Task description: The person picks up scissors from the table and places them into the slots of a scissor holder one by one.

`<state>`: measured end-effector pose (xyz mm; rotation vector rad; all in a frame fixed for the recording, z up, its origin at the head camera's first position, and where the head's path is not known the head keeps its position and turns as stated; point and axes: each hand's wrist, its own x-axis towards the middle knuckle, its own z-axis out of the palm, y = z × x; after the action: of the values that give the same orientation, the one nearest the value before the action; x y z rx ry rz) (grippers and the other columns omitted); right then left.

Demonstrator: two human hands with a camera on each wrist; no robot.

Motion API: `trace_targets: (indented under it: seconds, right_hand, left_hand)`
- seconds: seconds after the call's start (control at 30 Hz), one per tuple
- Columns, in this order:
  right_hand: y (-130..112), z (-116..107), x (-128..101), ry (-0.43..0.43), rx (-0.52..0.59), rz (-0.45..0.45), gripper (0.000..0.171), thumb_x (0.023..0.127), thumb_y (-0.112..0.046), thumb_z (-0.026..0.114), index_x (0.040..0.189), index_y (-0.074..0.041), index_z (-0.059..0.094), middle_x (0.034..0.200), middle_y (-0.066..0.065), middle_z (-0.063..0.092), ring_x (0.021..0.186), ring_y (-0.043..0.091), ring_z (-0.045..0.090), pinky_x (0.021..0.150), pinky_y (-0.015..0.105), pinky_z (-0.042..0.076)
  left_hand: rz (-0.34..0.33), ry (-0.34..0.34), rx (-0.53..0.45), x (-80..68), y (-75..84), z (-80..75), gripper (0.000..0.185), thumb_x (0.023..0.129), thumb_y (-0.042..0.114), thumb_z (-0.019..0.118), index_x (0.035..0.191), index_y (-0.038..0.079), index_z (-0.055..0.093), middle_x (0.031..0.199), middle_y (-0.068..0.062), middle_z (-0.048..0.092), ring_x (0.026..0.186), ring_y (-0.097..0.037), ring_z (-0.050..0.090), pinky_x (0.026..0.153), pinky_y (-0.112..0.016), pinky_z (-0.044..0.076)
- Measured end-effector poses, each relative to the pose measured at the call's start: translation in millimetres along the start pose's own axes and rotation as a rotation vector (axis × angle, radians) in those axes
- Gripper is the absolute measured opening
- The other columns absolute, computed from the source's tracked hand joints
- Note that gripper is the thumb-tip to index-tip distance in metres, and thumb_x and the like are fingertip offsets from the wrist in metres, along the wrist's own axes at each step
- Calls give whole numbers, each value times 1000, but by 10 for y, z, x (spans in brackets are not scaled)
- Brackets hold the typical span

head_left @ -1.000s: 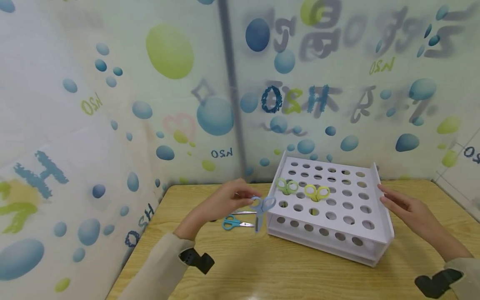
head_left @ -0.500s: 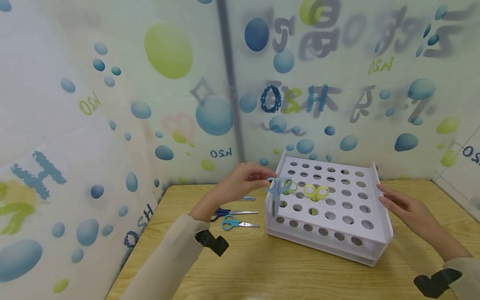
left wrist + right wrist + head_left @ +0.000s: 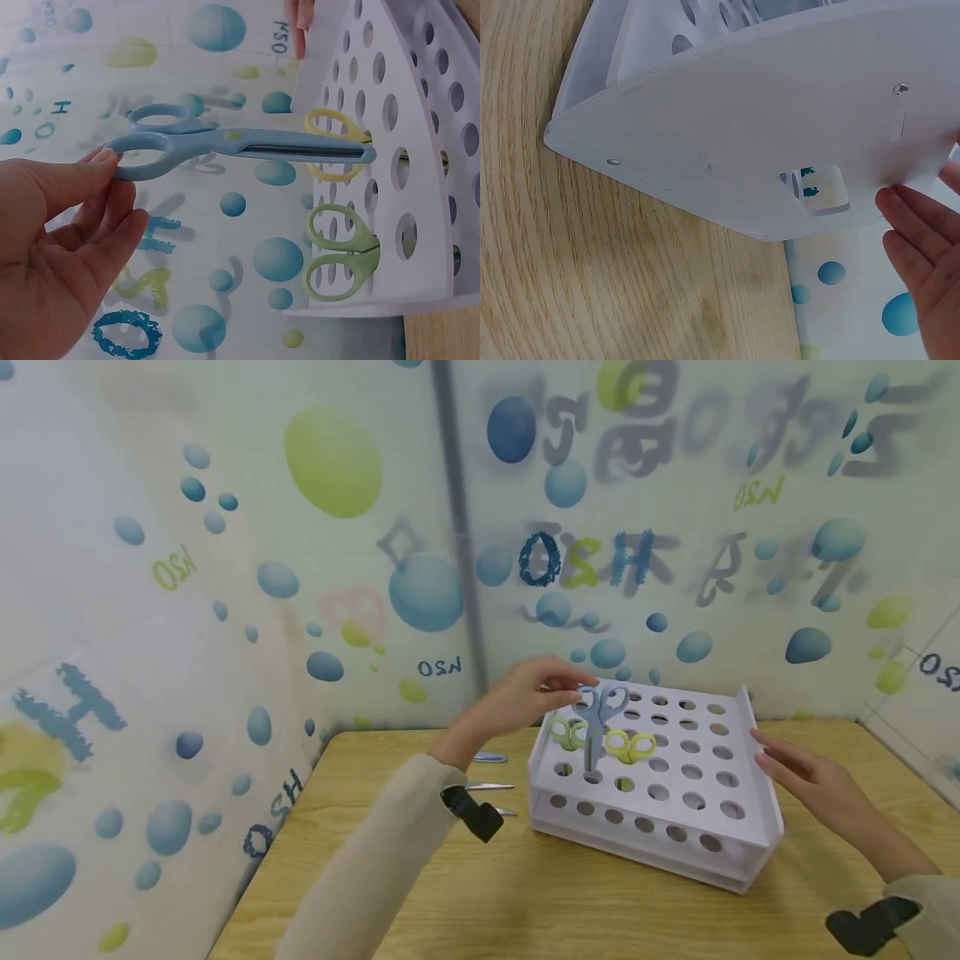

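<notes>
Up at the rack's eleven o'clock corner, the left hand pinches one finger loop of the blue scissors between thumb and fingertips, the other fingers loosely curled beneath. In the head view the scissors hang upright, loops at twelve o'clock and tip at six, over the holes of the white perforated rack; the left wrist view shows the tip right at the perforated face, though whether it has entered a hole I cannot tell.

At the rack's three o'clock side, the right hand lies with fingers straight and together, fingertips against the raised side wall; the right wrist view shows those fingers at the edge of that wall, holding nothing.

Two more pairs stand in the rack's holes with only their loops showing: green scissors just at nine o'clock of the blue pair, and yellow scissors just at three o'clock of it.

Around all this, the rack rests on a wooden table. At the rack's nine o'clock, partly hidden behind the left forearm, the blades of further scissors lie flat on the wood. A wall covering printed with blue and green bubbles rises behind the table.
</notes>
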<state>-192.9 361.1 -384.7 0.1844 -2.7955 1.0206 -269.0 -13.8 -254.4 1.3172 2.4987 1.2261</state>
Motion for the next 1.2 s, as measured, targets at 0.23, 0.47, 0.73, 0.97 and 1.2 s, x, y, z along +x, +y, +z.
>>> trace_targets:
  seconds: [0.23, 0.47, 0.73, 0.97, 1.2]
  right_hand:
    - [-1, 8, -6, 2, 10, 2, 56, 97, -32, 46, 139, 3, 32, 134, 33, 36, 111, 52, 39, 69, 10, 41]
    - [-11, 7, 3, 2, -2, -3, 56, 97, -32, 45, 139, 3, 32, 134, 33, 36, 111, 52, 39, 76, 28, 49]
    - [1, -11, -2, -10, 6, 8, 57, 97, -33, 44, 140, 2, 30, 134, 33, 35, 111, 52, 39, 72, 18, 46]
    - [-11, -15, 3, -19, 7, 16, 56, 97, -32, 44, 141, 1, 30, 134, 34, 35, 112, 52, 39, 76, 28, 49]
    - [-18, -9, 8, -28, 17, 22, 57, 98, -31, 44, 141, 2, 28, 134, 35, 33, 114, 52, 38, 82, 52, 45]
  left_hand:
    - [-9, -16, -9, 257, 24, 132, 26, 91, 6, 56, 116, 3, 63, 95, -6, 59, 85, -17, 57, 70, -19, 45]
    - [-16, -25, -36, 458, 80, 222, 27, 91, 8, 56, 118, 4, 62, 97, -6, 59, 81, -18, 54, 66, -19, 43]
    - [13, -8, -148, 689, 124, 381, 26, 91, 4, 56, 115, 1, 63, 95, -5, 59, 80, -16, 55, 67, -18, 44]
    - [15, -1, -176, 856, 125, 599, 25, 90, 3, 56, 114, 2, 64, 96, -5, 59, 80, -9, 55, 68, -16, 44]
    - [-25, 19, -162, 940, 120, 815, 23, 90, 5, 57, 112, 4, 66, 100, -5, 59, 83, -5, 54, 69, -13, 44]
